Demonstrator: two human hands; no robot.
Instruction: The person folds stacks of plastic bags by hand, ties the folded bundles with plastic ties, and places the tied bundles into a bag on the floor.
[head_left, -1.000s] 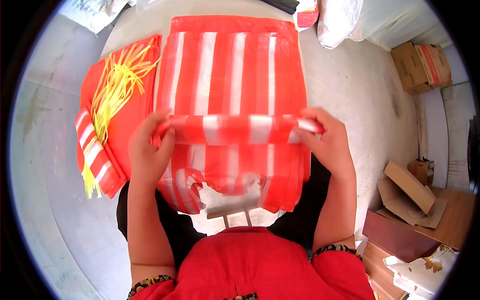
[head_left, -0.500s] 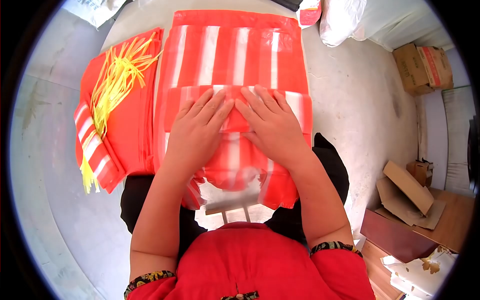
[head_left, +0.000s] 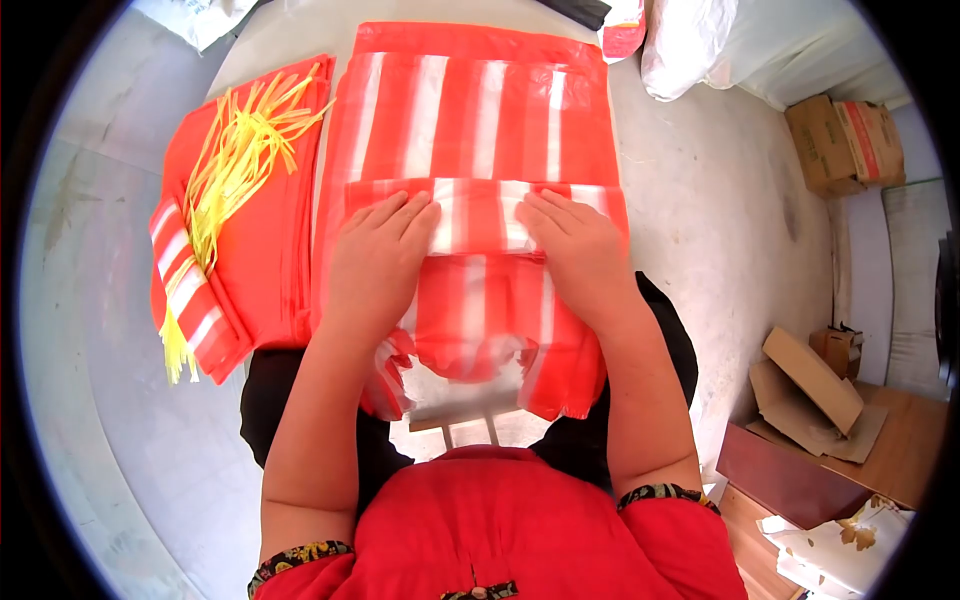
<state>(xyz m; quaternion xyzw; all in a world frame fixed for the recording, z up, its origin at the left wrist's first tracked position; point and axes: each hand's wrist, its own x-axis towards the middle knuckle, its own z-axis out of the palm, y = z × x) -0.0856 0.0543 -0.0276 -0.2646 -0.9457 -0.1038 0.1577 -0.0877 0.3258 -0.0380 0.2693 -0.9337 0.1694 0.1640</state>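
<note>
Red-and-white striped plastic bags [head_left: 455, 110] lie in a flat stack in front of me, their cut handle ends towards my body. Across the stack lies a folded striped bag [head_left: 480, 215]. My left hand [head_left: 385, 250] rests flat on the left part of this fold, fingers pointing away from me. On its right part lies my right hand [head_left: 580, 245], palm down with the fingers extended. Neither hand grips anything. To the left, yellow strips [head_left: 235, 150] and a rolled striped bundle [head_left: 190, 295] lie on a red stack [head_left: 265, 240].
A cardboard box [head_left: 845, 145] stands at the upper right. Opened cardboard [head_left: 815, 395] rests on a brown box [head_left: 790, 465] at the lower right. A white bag [head_left: 688, 45] is near the far edge of the pale table [head_left: 290, 35].
Both hands have let go of the rolled band's ends and come down flat on the folded bag. Since half a second ago they have moved apart, uncovering the fold's middle.
</note>
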